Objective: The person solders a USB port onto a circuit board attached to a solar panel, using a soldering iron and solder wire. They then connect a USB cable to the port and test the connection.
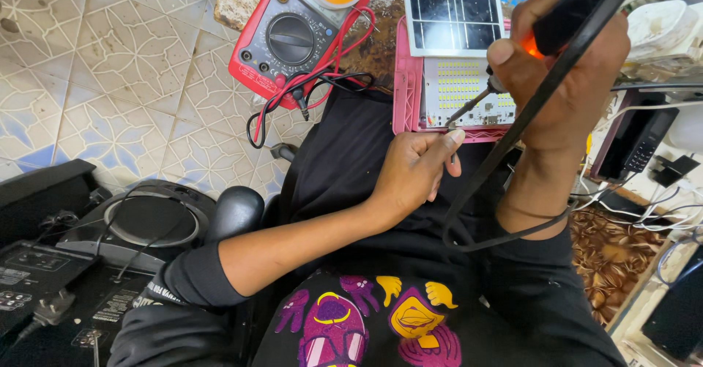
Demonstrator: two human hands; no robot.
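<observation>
- Black fabric of the person's shirt (366,330), printed with purple and yellow cartoon shapes, fills the nearest part of the view, with the lap beyond it.
- To the left, on the tiled floor (110,60), a black speaker cabinet (150,221) lies with its round driver facing up, a thin cable draped over it.
- Left hand (414,169) rests over the lap, fingers curled in and pinched on a thin strand of solder wire (454,144) (very fine, hard to make out), whose end reaches the near edge of the LED board.
- Right hand (564,74) is closed in a fist around the dark handle of a soldering iron (483,96); its black cord (505,162) loops down past the wrist, and its metal tip comes down on the near left part of the board.
- White LED board (469,89), dotted with rows of small yellow chips, sits in a pink housing (403,81) on the lap's far edge.
- Just beyond it lies a dark solar panel (450,8), touching the housing's far end.
- Further left, a red multimeter (293,38) sits with its red and black leads (315,85) tangled beside it.
</observation>
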